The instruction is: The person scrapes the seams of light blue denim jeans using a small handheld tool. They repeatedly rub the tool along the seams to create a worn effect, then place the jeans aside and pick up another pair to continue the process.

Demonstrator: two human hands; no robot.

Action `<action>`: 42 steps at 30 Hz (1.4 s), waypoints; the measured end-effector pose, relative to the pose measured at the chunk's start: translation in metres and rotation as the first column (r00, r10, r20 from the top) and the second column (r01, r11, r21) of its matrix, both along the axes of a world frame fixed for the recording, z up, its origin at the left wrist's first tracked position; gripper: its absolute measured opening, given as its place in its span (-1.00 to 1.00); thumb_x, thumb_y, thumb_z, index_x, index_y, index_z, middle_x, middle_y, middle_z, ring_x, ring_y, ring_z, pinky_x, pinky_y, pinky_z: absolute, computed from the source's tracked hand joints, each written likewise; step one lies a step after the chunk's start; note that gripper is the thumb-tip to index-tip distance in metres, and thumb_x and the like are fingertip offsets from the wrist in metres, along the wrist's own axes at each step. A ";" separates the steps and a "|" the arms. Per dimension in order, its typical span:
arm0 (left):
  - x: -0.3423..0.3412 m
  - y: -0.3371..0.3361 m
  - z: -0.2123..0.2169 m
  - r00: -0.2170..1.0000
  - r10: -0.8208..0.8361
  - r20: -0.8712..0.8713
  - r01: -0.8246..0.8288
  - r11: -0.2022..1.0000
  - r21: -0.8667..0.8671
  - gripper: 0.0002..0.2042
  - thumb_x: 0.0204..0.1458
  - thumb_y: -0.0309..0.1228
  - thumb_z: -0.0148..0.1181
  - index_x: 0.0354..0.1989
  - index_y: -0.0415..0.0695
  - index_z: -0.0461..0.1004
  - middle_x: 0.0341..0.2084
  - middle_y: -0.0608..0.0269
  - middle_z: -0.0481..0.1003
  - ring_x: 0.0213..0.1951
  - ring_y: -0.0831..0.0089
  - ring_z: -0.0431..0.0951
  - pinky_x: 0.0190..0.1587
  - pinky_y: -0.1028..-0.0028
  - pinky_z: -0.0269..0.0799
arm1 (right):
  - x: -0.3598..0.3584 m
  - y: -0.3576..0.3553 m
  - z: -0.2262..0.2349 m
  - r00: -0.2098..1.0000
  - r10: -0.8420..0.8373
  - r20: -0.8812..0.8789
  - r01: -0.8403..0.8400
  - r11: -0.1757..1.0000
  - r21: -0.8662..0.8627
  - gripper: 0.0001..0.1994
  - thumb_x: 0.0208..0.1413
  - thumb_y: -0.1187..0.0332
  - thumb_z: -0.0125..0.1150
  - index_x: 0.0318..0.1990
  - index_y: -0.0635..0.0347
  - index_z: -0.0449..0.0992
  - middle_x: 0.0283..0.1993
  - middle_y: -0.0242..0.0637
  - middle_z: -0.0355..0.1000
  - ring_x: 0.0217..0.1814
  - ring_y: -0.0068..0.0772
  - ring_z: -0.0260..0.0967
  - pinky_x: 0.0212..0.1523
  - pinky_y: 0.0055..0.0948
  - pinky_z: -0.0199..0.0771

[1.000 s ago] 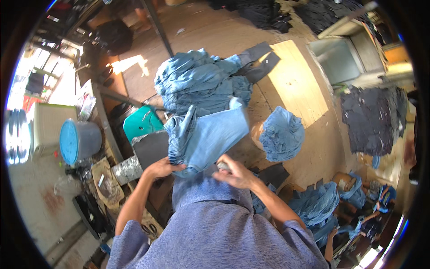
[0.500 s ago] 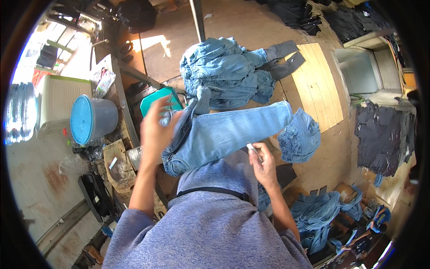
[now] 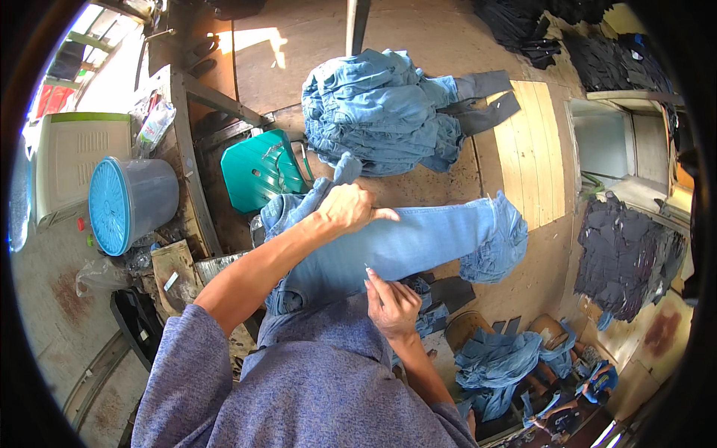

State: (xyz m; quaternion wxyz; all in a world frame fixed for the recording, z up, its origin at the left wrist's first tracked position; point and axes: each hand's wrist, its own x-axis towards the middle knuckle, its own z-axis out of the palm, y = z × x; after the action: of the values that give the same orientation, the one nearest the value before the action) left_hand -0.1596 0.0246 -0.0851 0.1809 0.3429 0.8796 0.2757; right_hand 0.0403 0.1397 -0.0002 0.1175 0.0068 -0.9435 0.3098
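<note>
L hand [image 3: 349,209] curled on jeans [image 3: 426,235], R hand [image 3: 394,305] half-curled; can't tell if either's pinching. Keep jeans taut w/o creases.

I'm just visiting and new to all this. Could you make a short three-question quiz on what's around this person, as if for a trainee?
1. Multiple choice. Which of these is nearest to the left hand?
a) a plastic bottle
b) the light-blue jeans
c) a sandal

2. True or false: the translucent bucket at the person's left has a blue lid.

3. Fill the gap: the hanging or stacked dark fabric lies on the person's ____ side.

Key: 1. b; 2. true; 3. right
</note>
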 end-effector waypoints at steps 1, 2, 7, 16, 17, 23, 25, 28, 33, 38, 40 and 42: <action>-0.006 0.000 -0.001 0.998 -0.031 0.059 0.028 0.998 0.050 -0.22 0.10 0.44 0.22 -0.59 -0.19 0.62 -0.79 -0.03 0.48 -0.65 -0.03 0.63 -0.56 0.11 0.54 | -0.003 -0.004 -0.003 1.000 -0.004 0.008 0.004 1.000 -0.006 -0.74 0.14 0.49 0.50 0.00 0.23 0.74 -0.42 -0.21 0.69 -0.52 -0.32 0.62 -0.46 -0.40 0.57; -0.011 0.000 -0.002 0.999 -0.043 0.018 0.042 0.998 0.047 -0.21 0.09 0.46 0.21 -0.62 -0.19 0.61 -0.77 -0.02 0.50 -0.63 -0.03 0.64 -0.53 0.11 0.56 | -0.006 -0.009 -0.005 1.000 -0.008 0.026 0.008 1.000 -0.020 -0.74 0.13 0.51 0.50 -0.01 0.24 0.74 -0.41 -0.19 0.70 -0.52 -0.31 0.62 -0.46 -0.40 0.58; -0.040 -0.002 -0.018 0.993 -0.114 0.011 0.113 0.992 0.052 -0.30 0.11 0.40 0.24 -0.34 -0.16 0.58 -0.66 -0.01 0.58 -0.56 -0.07 0.66 -0.46 0.08 0.61 | -0.019 -0.023 -0.020 0.999 -0.020 0.037 0.018 0.998 0.060 -0.81 0.13 0.49 0.49 -0.09 0.19 0.75 -0.41 -0.28 0.71 -0.57 -0.40 0.57 -0.48 -0.44 0.55; -0.038 0.001 -0.035 0.999 -0.015 0.049 0.007 0.986 0.169 -0.67 0.39 -0.07 0.19 0.04 -0.06 0.41 -0.65 -0.02 0.59 -0.52 -0.13 0.68 -0.44 -0.02 0.58 | -0.050 -0.033 -0.032 0.998 -0.016 0.058 0.009 0.993 0.118 -0.82 0.16 0.46 0.41 -0.08 0.14 0.73 -0.59 -0.36 0.56 -0.63 -0.38 0.51 -0.54 -0.39 0.53; -0.038 0.001 -0.035 0.998 -0.010 0.055 0.002 0.989 0.146 -0.68 0.39 -0.08 0.18 0.04 -0.06 0.41 -0.65 -0.02 0.59 -0.52 -0.12 0.68 -0.43 -0.02 0.58 | -0.050 -0.034 -0.032 0.997 -0.014 0.080 0.004 0.992 0.128 -0.82 0.16 0.46 0.40 -0.08 0.13 0.73 -0.60 -0.36 0.56 -0.63 -0.37 0.50 -0.54 -0.39 0.53; -0.038 0.002 -0.033 0.999 -0.002 0.041 -0.003 0.993 0.118 -0.70 0.41 -0.10 0.14 0.08 -0.04 0.39 -0.65 -0.03 0.59 -0.51 -0.12 0.68 -0.41 -0.03 0.60 | -0.016 -0.027 -0.008 0.973 0.007 0.232 -0.045 0.986 0.159 -0.85 0.13 0.48 0.43 -0.14 0.09 0.74 -0.57 -0.29 0.59 -0.62 -0.30 0.53 -0.55 -0.36 0.52; -0.038 0.002 -0.033 0.999 0.005 0.039 -0.009 0.992 0.123 -0.70 0.41 -0.11 0.13 0.08 -0.04 0.39 -0.65 -0.04 0.59 -0.51 -0.12 0.68 -0.41 -0.04 0.60 | -0.004 -0.024 0.002 0.982 -0.010 0.187 -0.020 0.988 0.156 -0.85 0.13 0.48 0.44 -0.15 0.09 0.74 -0.56 -0.28 0.59 -0.61 -0.29 0.55 -0.55 -0.36 0.52; -0.038 0.002 -0.032 0.999 0.014 0.043 -0.019 0.993 0.119 -0.71 0.42 -0.11 0.13 0.09 -0.04 0.38 -0.65 -0.04 0.59 -0.51 -0.13 0.68 -0.40 -0.04 0.60 | -0.005 -0.022 0.004 0.981 -0.071 0.181 0.058 0.995 0.079 -0.85 0.12 0.48 0.45 -0.15 0.11 0.75 -0.51 -0.27 0.64 -0.58 -0.31 0.57 -0.53 -0.37 0.55; -0.039 0.002 -0.031 0.998 0.006 0.059 -0.011 0.996 0.088 -0.72 0.43 -0.12 0.11 0.07 -0.04 0.37 -0.65 -0.05 0.58 -0.53 -0.14 0.67 -0.42 -0.05 0.59 | -0.034 -0.026 -0.019 0.993 -0.047 0.109 0.044 0.998 0.034 -0.84 0.14 0.44 0.45 -0.12 0.10 0.75 -0.48 -0.32 0.65 -0.56 -0.36 0.59 -0.52 -0.36 0.58; -0.038 0.002 -0.032 0.999 0.015 0.036 -0.018 0.996 0.088 -0.73 0.43 -0.13 0.09 0.07 -0.03 0.37 -0.66 -0.06 0.57 -0.54 -0.15 0.66 -0.44 -0.05 0.57 | -0.046 -0.030 -0.025 0.997 -0.032 0.071 0.026 0.996 0.086 -0.83 0.16 0.43 0.43 -0.09 0.10 0.75 -0.51 -0.35 0.63 -0.56 -0.37 0.58 -0.54 -0.37 0.58; -0.038 0.002 -0.032 0.999 0.015 0.037 -0.018 0.996 0.084 -0.74 0.43 -0.13 0.09 0.07 -0.03 0.37 -0.67 -0.06 0.57 -0.55 -0.15 0.65 -0.44 -0.06 0.57 | -0.043 -0.030 -0.022 0.990 -0.008 0.139 -0.010 0.991 0.132 -0.83 0.16 0.43 0.42 -0.10 0.11 0.75 -0.52 -0.35 0.63 -0.56 -0.36 0.57 -0.54 -0.38 0.57; -0.038 0.002 -0.032 0.999 0.016 0.050 -0.020 0.996 0.086 -0.74 0.44 -0.13 0.07 0.07 -0.03 0.36 -0.67 -0.07 0.57 -0.55 -0.15 0.65 -0.44 -0.07 0.57 | -0.037 -0.030 -0.014 0.984 0.005 0.180 -0.032 0.988 0.151 -0.84 0.16 0.44 0.43 -0.11 0.09 0.75 -0.52 -0.32 0.62 -0.56 -0.33 0.57 -0.53 -0.37 0.57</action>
State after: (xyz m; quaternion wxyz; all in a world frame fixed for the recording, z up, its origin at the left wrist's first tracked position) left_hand -0.1977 0.0265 -0.1172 0.1851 0.3355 0.8652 0.3234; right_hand 0.0038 0.1102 -0.0137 0.0284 -0.0033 -0.9711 0.2370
